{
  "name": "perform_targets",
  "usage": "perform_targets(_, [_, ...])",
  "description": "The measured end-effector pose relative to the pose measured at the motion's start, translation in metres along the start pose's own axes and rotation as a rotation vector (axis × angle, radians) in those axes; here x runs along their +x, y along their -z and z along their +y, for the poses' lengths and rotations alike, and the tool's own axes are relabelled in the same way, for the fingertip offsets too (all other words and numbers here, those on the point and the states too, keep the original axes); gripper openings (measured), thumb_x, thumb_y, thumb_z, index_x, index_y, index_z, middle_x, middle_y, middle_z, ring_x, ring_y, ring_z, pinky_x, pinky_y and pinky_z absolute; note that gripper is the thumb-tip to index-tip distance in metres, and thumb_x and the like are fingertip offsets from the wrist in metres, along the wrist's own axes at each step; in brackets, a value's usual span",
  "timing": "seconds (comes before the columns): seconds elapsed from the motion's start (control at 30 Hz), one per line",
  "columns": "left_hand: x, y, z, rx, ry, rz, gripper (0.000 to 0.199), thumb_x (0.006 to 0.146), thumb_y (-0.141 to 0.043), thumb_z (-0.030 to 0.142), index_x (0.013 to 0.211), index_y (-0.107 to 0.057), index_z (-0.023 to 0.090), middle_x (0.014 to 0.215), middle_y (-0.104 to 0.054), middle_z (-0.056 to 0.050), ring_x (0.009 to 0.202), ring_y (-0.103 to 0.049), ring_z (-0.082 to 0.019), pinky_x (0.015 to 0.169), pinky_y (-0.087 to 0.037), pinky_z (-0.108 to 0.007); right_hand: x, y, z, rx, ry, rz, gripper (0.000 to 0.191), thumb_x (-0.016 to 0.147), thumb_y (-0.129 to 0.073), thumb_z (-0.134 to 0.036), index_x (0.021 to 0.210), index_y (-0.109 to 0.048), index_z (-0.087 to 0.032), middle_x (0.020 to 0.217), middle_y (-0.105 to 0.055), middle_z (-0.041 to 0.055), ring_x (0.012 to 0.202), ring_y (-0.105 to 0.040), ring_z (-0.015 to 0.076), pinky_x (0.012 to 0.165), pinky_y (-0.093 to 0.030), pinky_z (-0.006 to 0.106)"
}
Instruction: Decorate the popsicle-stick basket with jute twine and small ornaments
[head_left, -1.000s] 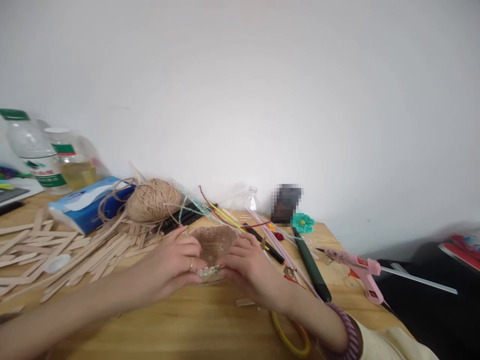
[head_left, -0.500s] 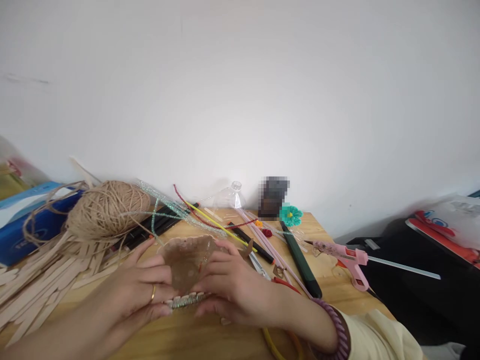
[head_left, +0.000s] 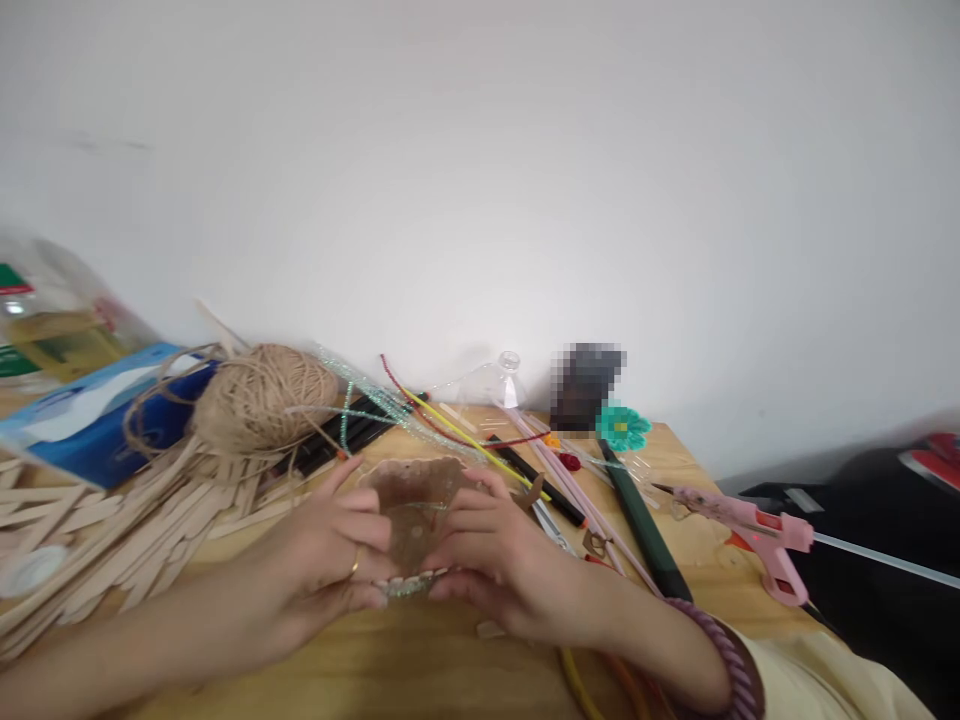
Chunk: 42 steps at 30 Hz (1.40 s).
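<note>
A brown, round, shallow piece (head_left: 409,490) with a scalloped rim lies between my hands, low in the middle of the view. Along its near edge runs a glittery silver-green strip (head_left: 410,585). My left hand (head_left: 330,550), with a ring on one finger, grips the left side of the rim, thumb below and fingers inside. On the right side, my right hand (head_left: 499,550) pinches the same near edge, its fingers bent over the rim. The undersides of both grips are hidden.
Twine ball (head_left: 262,400), wooden sticks (head_left: 165,510) and a blue packet (head_left: 112,420) are at left. Behind lie pipe cleaners and black pens. A green-handled tool (head_left: 641,520), scissors (head_left: 551,520), a teal flower (head_left: 624,428) and a pink glue gun (head_left: 757,530) are at right.
The whole view has shifted, so hands and table objects appear further right, and a bottle shows at far left. Both hands keep their hold on the brown piece.
</note>
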<state>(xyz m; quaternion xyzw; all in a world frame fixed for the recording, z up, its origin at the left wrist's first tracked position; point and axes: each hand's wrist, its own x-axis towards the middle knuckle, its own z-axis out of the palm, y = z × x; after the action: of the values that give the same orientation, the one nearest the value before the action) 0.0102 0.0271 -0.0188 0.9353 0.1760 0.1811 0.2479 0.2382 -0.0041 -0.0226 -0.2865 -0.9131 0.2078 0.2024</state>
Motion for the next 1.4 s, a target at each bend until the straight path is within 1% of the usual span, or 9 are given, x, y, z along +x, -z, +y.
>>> perform_targets(0.1, [-0.002, 0.0, 0.002, -0.028, 0.057, -0.099, 0.018, 0.092, -0.049, 0.025, 0.083, -0.064, 0.022, 0.078, -0.063, 0.003, 0.083, -0.054, -0.014, 0.106, -0.023, -0.037, 0.0, 0.001, -0.001, -0.006, -0.033, -0.001, 0.007, 0.089, -0.058, -0.021, 0.092, -0.063, -0.017, 0.085, -0.067, 0.0016, 0.09, -0.056, 0.0151, 0.104, -0.021, 0.04])
perform_targets(0.37, [-0.005, 0.001, 0.019, 0.081, 0.269, -0.054, 0.012, 0.077, -0.058, 0.011, 0.082, -0.064, 0.021, 0.077, -0.058, 0.004, 0.087, -0.056, -0.014, 0.109, -0.001, -0.056, 0.001, 0.0, -0.002, -0.06, -0.044, 0.008, 0.016, 0.077, -0.073, -0.026, 0.088, -0.066, -0.018, 0.08, -0.064, -0.0007, 0.083, -0.058, 0.0144, 0.1, -0.026, 0.039])
perform_targets(0.5, [-0.001, -0.002, 0.023, 0.083, 0.334, -0.001, 0.016, 0.066, -0.069, 0.017, 0.081, -0.065, 0.02, 0.082, -0.06, 0.003, 0.089, -0.057, -0.017, 0.107, -0.003, -0.059, 0.001, -0.001, -0.004, -0.064, -0.067, 0.051, 0.025, 0.069, -0.079, -0.029, 0.087, -0.067, -0.017, 0.076, -0.063, -0.0005, 0.08, -0.057, 0.0161, 0.096, -0.031, 0.039])
perform_targets(0.6, [0.001, -0.009, 0.021, 0.056, 0.367, 0.034, 0.012, 0.069, -0.072, 0.025, 0.075, -0.064, 0.019, 0.082, -0.06, 0.002, 0.088, -0.056, -0.018, 0.105, -0.007, -0.061, 0.001, -0.005, -0.007, -0.06, -0.083, 0.094, 0.021, 0.071, -0.078, -0.024, 0.088, -0.066, -0.018, 0.075, -0.063, -0.0011, 0.078, -0.057, 0.0161, 0.094, -0.033, 0.039])
perform_targets(0.8, [0.001, -0.019, 0.015, 0.062, 0.365, 0.125, 0.014, 0.074, -0.069, 0.021, 0.063, -0.061, 0.018, 0.073, -0.059, 0.004, 0.083, -0.056, -0.014, 0.105, -0.006, -0.059, 0.002, -0.015, -0.015, -0.123, -0.078, 0.222, 0.013, 0.08, -0.069, -0.021, 0.089, -0.061, -0.019, 0.078, -0.064, 0.0001, 0.079, -0.054, 0.017, 0.091, -0.033, 0.04])
perform_targets(0.9, [0.001, -0.02, 0.015, 0.054, 0.366, 0.131, 0.015, 0.073, -0.072, 0.023, 0.063, -0.062, 0.018, 0.072, -0.061, 0.005, 0.083, -0.056, -0.014, 0.105, -0.005, -0.061, 0.004, -0.015, -0.018, -0.208, -0.04, 0.243, 0.004, 0.085, -0.061, -0.021, 0.083, -0.058, -0.019, 0.075, -0.064, 0.0003, 0.075, -0.052, 0.0168, 0.08, -0.038, 0.034])
perform_targets(1.0, [0.002, -0.02, 0.015, 0.051, 0.365, 0.127, 0.017, 0.074, -0.072, 0.026, 0.062, -0.062, 0.018, 0.074, -0.062, 0.005, 0.083, -0.056, -0.014, 0.105, -0.004, -0.061, 0.008, -0.012, -0.02, -0.26, -0.003, 0.222, 0.011, 0.088, -0.053, -0.017, 0.077, -0.056, -0.018, 0.071, -0.061, 0.0008, 0.071, -0.049, 0.0164, 0.07, -0.039, 0.03])
perform_targets(1.2, [0.002, -0.02, 0.012, 0.047, 0.375, 0.137, 0.014, 0.071, -0.075, 0.026, 0.063, -0.065, 0.019, 0.078, -0.064, 0.003, 0.086, -0.058, -0.016, 0.104, -0.003, -0.063, 0.012, -0.012, -0.023, -0.433, 0.115, 0.2, 0.028, 0.092, -0.034, -0.01, 0.075, -0.055, -0.019, 0.066, -0.055, 0.003, 0.068, -0.045, 0.0191, 0.087, -0.035, 0.038])
perform_targets(1.4, [0.003, -0.018, 0.014, 0.054, 0.354, 0.127, 0.011, 0.07, -0.076, 0.026, 0.068, -0.068, 0.02, 0.077, -0.065, 0.003, 0.087, -0.059, -0.015, 0.106, -0.001, -0.061, 0.004, 0.008, -0.026, -0.403, -0.059, 0.367, 0.027, 0.095, -0.03, -0.016, 0.071, -0.042, -0.021, 0.067, -0.05, 0.0009, 0.061, -0.044, 0.0154, 0.057, -0.035, 0.026])
